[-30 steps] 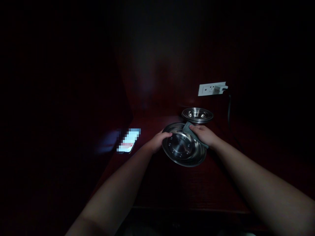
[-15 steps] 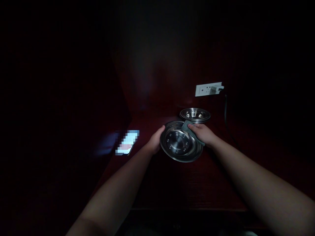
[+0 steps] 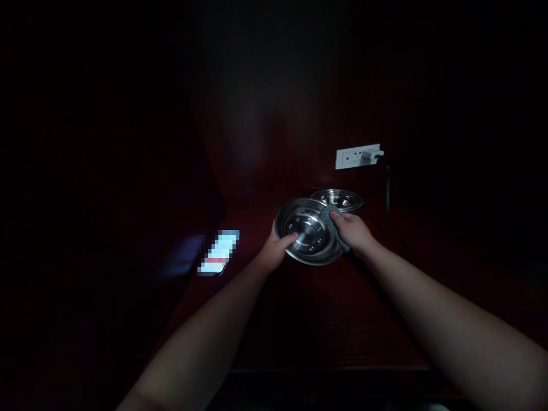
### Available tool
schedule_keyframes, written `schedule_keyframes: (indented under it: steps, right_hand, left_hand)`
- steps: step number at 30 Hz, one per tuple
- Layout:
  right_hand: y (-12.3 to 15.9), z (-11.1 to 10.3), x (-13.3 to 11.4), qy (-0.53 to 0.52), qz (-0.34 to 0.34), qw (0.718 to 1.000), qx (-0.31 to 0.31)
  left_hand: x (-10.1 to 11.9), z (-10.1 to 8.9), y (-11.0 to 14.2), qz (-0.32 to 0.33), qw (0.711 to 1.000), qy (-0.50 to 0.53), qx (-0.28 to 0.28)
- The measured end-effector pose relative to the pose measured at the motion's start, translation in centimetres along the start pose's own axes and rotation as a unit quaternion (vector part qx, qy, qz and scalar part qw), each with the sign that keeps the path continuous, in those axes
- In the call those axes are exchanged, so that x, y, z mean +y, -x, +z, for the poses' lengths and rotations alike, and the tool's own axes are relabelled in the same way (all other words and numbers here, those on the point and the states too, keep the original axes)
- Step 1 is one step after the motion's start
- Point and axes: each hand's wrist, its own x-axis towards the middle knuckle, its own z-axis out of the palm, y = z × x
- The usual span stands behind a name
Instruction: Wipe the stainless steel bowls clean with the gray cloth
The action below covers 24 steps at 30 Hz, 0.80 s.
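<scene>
A shiny metal bowl (image 3: 306, 254) is held up, tilted so its inside faces me. My left hand (image 3: 275, 248) grips its left rim, the thumb lying inside on the bowl and the fingers hidden behind. On the right rim, my right hand (image 3: 353, 229) is closed on a grey-green cloth (image 3: 336, 225), which is folded over the edge and touches the bowl's inner wall. Behind the held bowl, more metal bowls (image 3: 353, 201), seemingly stacked, stand on the dark red table (image 3: 334, 325), partly covered by it.
A phone (image 3: 220, 251) with a lit, blurred screen lies on the table's left side. On the back wall is a white socket panel (image 3: 349, 158) with a plug (image 3: 371, 154) in it; a dark cable (image 3: 388, 191) hangs at its right. The surroundings are very dark.
The bowl has risen slightly and turned in my hands. My left thumb has moved from the outer rim onto the inside of the bowl. The right hand still holds the cloth at the rim.
</scene>
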Motion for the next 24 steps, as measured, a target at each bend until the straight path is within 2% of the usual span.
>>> schedule_keyframes:
  steps: [7,14,24]
  right_hand:
    - [-0.1,-0.2,0.2,0.041,-0.008,0.999,-0.012]
    - [0.1,-0.2,0.1,0.045,-0.006,0.999,-0.025]
    - [0.3,-0.5,-0.4,0.055,-0.010,0.998,-0.039]
  left_hand:
    - [1.1,-0.1,0.1,-0.003,0.999,-0.037,-0.002]
    - [1.4,-0.1,0.6,-0.094,0.994,-0.062,0.013]
    - [1.7,-0.8,0.7,-0.136,0.986,-0.093,-0.013]
